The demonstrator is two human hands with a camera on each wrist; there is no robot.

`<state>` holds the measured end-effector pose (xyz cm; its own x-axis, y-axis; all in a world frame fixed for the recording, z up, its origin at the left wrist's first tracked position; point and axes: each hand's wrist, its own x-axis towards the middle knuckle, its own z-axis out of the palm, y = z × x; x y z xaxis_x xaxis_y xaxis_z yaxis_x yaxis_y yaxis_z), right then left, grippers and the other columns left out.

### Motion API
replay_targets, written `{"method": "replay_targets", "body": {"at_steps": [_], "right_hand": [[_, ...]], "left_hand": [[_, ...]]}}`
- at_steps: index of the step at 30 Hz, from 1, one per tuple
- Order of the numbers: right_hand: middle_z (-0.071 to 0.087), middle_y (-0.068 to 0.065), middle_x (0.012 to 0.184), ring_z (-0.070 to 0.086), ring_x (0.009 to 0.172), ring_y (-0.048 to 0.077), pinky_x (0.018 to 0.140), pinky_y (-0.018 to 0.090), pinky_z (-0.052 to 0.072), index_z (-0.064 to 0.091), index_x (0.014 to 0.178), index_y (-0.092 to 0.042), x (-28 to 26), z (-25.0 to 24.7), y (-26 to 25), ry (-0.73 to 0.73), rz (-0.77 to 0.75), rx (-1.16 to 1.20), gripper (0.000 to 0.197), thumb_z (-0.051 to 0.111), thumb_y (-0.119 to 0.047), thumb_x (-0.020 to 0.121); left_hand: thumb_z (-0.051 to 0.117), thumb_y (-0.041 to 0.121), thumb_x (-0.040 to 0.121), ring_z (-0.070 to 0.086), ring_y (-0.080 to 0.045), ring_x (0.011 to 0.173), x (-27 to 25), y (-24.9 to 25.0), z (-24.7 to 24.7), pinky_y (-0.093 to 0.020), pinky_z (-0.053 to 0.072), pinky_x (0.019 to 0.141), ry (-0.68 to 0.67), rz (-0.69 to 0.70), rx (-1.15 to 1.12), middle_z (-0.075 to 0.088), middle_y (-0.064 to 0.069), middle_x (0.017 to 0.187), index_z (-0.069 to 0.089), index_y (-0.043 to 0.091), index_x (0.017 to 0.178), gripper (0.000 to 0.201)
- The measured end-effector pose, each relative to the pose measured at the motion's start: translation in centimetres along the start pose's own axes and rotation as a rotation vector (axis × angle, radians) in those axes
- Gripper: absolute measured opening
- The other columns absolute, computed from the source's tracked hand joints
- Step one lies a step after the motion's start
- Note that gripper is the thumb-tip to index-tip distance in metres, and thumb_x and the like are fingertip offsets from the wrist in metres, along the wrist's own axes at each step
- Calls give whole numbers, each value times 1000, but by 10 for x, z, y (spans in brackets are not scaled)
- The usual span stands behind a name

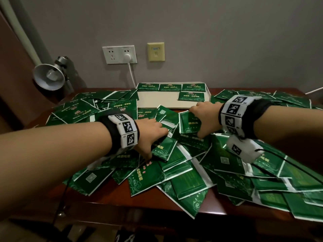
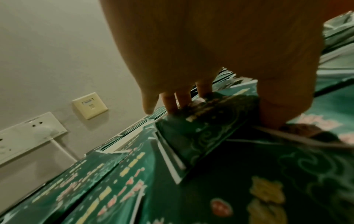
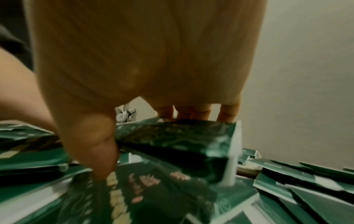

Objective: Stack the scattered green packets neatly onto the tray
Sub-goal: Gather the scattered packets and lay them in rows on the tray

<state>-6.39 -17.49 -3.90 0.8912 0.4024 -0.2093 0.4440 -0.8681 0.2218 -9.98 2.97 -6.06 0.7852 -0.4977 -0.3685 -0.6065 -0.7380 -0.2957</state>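
Several green packets (image 1: 227, 172) lie scattered over the dark wooden table (image 1: 111, 198). The white tray (image 1: 157, 101) stands at the back centre with three packets (image 1: 170, 87) in its far row and one (image 1: 191, 96) in front of them on the right. My left hand (image 1: 153, 138) grips a green packet (image 2: 206, 128) in the pile, fingers on its far edge, thumb on the near side. Just in front of the tray, my right hand (image 1: 199, 121) holds another green packet (image 3: 172, 136), tilted up off the pile between thumb and fingers.
A metal desk lamp (image 1: 49, 75) stands at the back left. On the wall are a socket (image 1: 119, 55) with a white plug and cable (image 1: 132, 74), and a yellowish plate (image 1: 155, 51). Packets overhang the table's front right edge (image 1: 305, 213).
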Motion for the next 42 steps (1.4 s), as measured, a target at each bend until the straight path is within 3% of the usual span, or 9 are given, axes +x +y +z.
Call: {"method": "replay_targets", "body": {"at_steps": [2, 5, 11, 15, 21, 27, 34, 39, 42], "right_hand": [[54, 6, 117, 55, 104, 23, 78, 32, 47, 46, 129, -15, 7, -8, 4, -9, -1, 40, 75, 79, -47, 69], [56, 6, 117, 57, 101, 24, 86, 37, 53, 42, 132, -13, 22, -18, 11, -4, 20, 100, 79, 80, -42, 70], [56, 9, 124, 55, 105, 27, 82, 32, 47, 27, 143, -15, 70, -30, 24, 58, 72, 220, 94, 82, -35, 69], [56, 9, 122, 57, 100, 29, 86, 40, 51, 30, 137, -15, 120, -38, 28, 59, 92, 249, 90, 83, -35, 67], [56, 9, 121, 50, 91, 23, 75, 32, 43, 30, 139, -14, 193, -43, 41, 98, 105, 417, 84, 80, -36, 75], [56, 6, 121, 50, 91, 21, 73, 29, 40, 33, 138, -14, 245, -38, 37, 82, 49, 398, 84, 82, -31, 73], [61, 7, 122, 60, 105, 27, 89, 36, 50, 42, 135, -13, 275, -26, 18, 61, -8, 265, 78, 81, -33, 70], [64, 4, 115, 62, 99, 23, 83, 32, 50, 46, 133, -16, 275, -33, 21, 35, 11, 229, 73, 81, -33, 71], [61, 6, 123, 60, 106, 25, 84, 32, 48, 44, 137, -15, 262, -36, 20, 51, 6, 217, 73, 79, -33, 75]], "left_hand": [[80, 47, 66, 51, -19, 95, -1, -5, 0, -31, 47, 80, 58, -19, -143, 52, 2, 101, 44, 21, 104, 59], [81, 43, 67, 56, -16, 89, 1, -26, -8, -29, 49, 75, 140, -95, -301, 56, 3, 102, 46, 20, 108, 58], [81, 43, 66, 58, -21, 88, 32, -93, -28, -30, 48, 71, 209, -309, -252, 59, -4, 105, 47, 16, 109, 61], [82, 42, 70, 58, -26, 96, 72, -139, -32, -32, 45, 71, 181, -419, -251, 59, -9, 116, 43, 12, 124, 73], [85, 38, 67, 60, -31, 102, 149, -181, -33, -42, 53, 85, 198, -393, -317, 59, -11, 120, 41, 11, 128, 81], [87, 33, 64, 58, -27, 103, 197, -211, -6, -33, 48, 83, 92, -360, -283, 59, -6, 118, 48, 18, 124, 73], [81, 33, 75, 53, -27, 119, 191, -248, 19, -36, 44, 99, 30, -426, -385, 52, -5, 137, 36, 19, 144, 84], [82, 36, 73, 55, -29, 117, 194, -243, 16, -39, 46, 97, 79, -443, -374, 53, -7, 136, 37, 21, 142, 84], [83, 41, 70, 55, -30, 116, 194, -232, 12, -40, 46, 97, 122, -462, -396, 51, -9, 137, 32, 20, 144, 93]]}}
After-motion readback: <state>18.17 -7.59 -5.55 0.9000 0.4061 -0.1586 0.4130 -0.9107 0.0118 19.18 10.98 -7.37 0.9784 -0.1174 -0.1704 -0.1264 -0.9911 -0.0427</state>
